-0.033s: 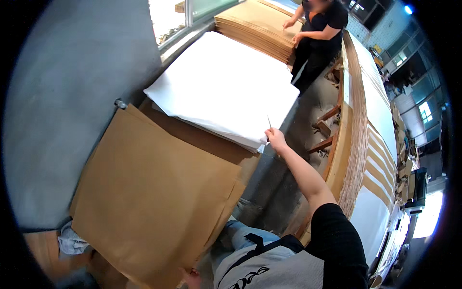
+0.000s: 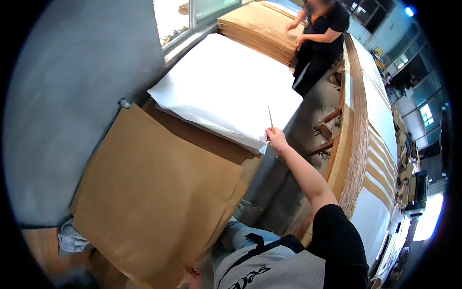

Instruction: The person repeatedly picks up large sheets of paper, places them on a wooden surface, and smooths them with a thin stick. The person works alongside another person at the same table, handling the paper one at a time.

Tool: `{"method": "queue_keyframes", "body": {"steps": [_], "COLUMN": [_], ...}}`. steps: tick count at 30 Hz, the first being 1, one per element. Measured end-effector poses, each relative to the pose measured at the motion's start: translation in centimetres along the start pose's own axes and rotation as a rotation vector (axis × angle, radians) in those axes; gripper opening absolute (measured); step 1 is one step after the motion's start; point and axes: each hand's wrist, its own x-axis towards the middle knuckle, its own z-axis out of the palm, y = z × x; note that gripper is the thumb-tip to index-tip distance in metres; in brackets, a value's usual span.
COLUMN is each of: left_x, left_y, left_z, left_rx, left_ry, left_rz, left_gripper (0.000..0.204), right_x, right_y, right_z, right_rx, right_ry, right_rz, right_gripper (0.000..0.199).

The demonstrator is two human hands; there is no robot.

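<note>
My right hand (image 2: 276,140) is closed around a thin, pale, pointed strip (image 2: 270,115), which sticks up over the near right corner of a stack of white sheets (image 2: 226,86). Whether it is a blade or a stick is too fine to tell. At the bottom, my left hand (image 2: 192,278) pinches the near edge of a large brown paper sheet (image 2: 154,192). That sheet lies loosely over others like it, slightly fanned at the right edge. Part of the left hand is cut off by the picture's lower rim.
A grey wall (image 2: 82,106) borders the left, with a short metal pipe end (image 2: 124,103) by the sheets. Beyond the white stack, a co-worker (image 2: 317,43) stands at a brown sheet pile (image 2: 260,24). Along the right runs a long stack of boards (image 2: 353,125). A grey cloth (image 2: 72,238) lies lower left.
The view has shifted slightly, so the stacks sit a little further right. More of the thin strip shows above my right hand. Both hands keep their grip.
</note>
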Motion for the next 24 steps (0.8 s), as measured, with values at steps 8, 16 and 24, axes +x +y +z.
{"method": "queue_keyframes", "body": {"steps": [8, 16, 24], "left_x": [1.8, -0.2, 3.7], "left_y": [-2.6, -2.5, -5.6], "left_z": [-0.6, 3.5, 0.5], "left_rx": [0.034, -0.039, -0.284], "left_ry": [0.182, 0.170, 0.003], "left_rz": [0.074, 0.146, 0.389], "left_gripper": [0.043, 0.046, 0.040], "right_x": [-20.1, -41.9, -48.9], "right_y": [-17.3, -9.5, 2.4], "right_z": [16.7, 32.1, 35.5], "right_rx": [0.590, 0.144, -0.040], "right_ry": [-0.590, -1.127, -1.474], "right_rz": [-0.016, -0.691, -0.489], "right_gripper": [0.016, 0.018, 0.019]}}
